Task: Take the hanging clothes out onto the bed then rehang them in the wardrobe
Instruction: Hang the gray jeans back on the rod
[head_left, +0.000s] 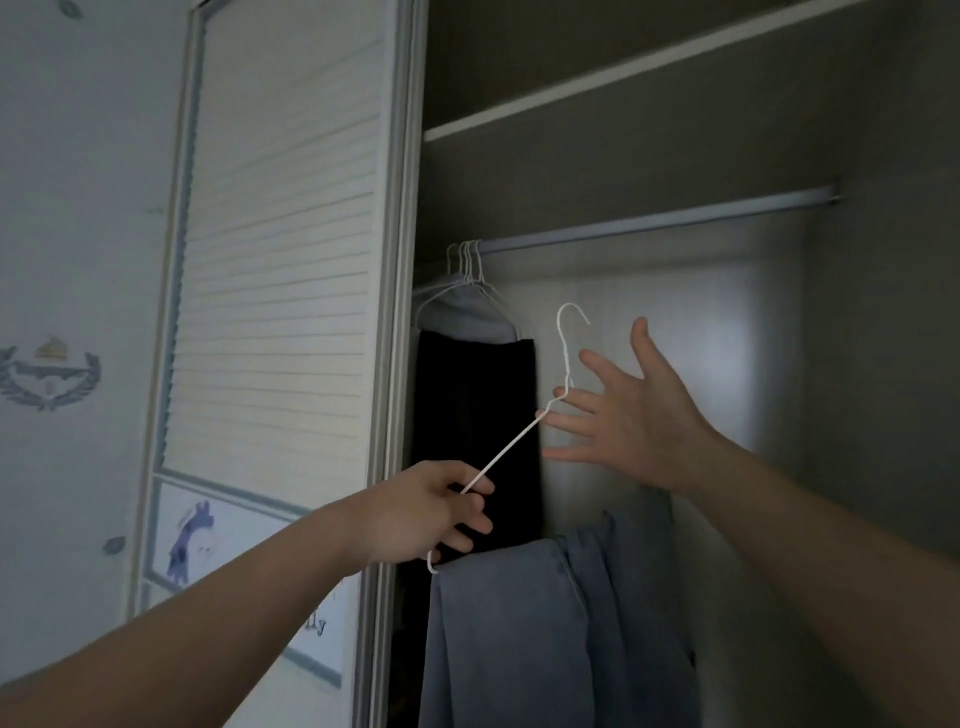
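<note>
The left hand (421, 512) pinches the sloping arm of a white wire hanger (511, 441), fingers curled round the wire near its lower end, and holds it up in front of the open wardrobe (675, 322). The hanger tilts, its hook (570, 317) uppermost and well below the rail (660, 221), not on it. Blue-grey trousers (519, 634) are draped over the hanger's bottom bar and hang down from beside the left hand toward the lower edge of the view. The right hand (631, 415) is spread wide, fingers apart and grasping nothing, with its fingertips (558, 418) just at the hanger's neck; whether they touch the wire cannot be told. At the far left end of the rail several more wire hangers (467, 265) are bunched together, carrying a pale grey garment (470, 317) and, below it, a black garment (475, 426) that hangs straight down behind the left hand. The rest of the rail to the right is bare. Above the rail runs a shelf (623, 78). Left of the opening stands a slatted door (275, 260), and beyond it a wall (78, 208) with small printed motifs.
</note>
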